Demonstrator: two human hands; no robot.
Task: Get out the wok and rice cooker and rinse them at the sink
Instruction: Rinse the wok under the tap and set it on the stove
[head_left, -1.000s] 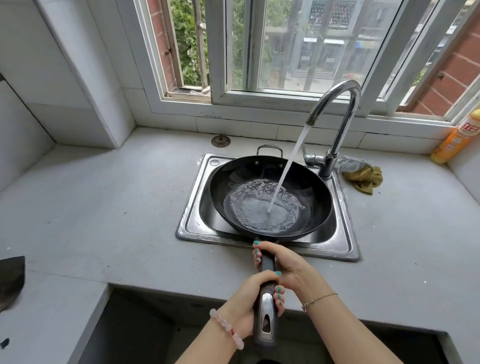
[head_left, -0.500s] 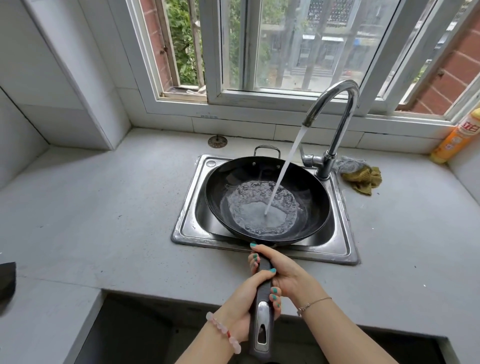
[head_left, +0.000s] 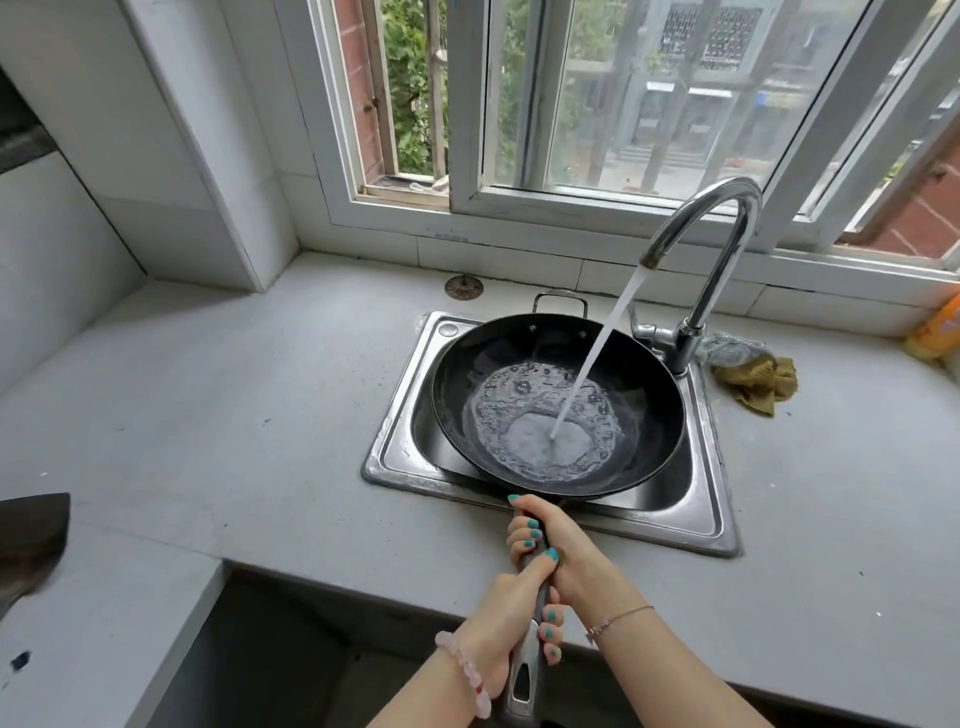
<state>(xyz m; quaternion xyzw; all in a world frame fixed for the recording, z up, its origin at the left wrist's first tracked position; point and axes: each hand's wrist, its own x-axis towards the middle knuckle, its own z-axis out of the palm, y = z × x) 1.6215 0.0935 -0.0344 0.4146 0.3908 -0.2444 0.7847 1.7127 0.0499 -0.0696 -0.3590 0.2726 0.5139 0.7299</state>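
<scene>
A black wok (head_left: 644, 374) rests over the steel sink (head_left: 706, 499), its long handle pointing toward me. Water streams from the curved chrome faucet (head_left: 727, 244) into the wok, and a bubbling pool lies at its bottom. Both hands hold the handle. My right hand (head_left: 558, 543) grips it close to the wok's rim. My left hand (head_left: 511, 610) grips it farther back, near the metal end with the hanging hole. No rice cooker is in view.
A yellow-brown rag (head_left: 756, 382) lies on the grey counter (head_left: 218, 415) right of the faucet. An orange bottle (head_left: 937, 332) stands at the far right edge. A dark blade (head_left: 28, 540) lies at the left. A round drain strainer (head_left: 464, 287) sits behind the sink, below the window.
The pool of water in the wok has grown a little. Both hands keep the same grip on the handle, and the wok has barely shifted.
</scene>
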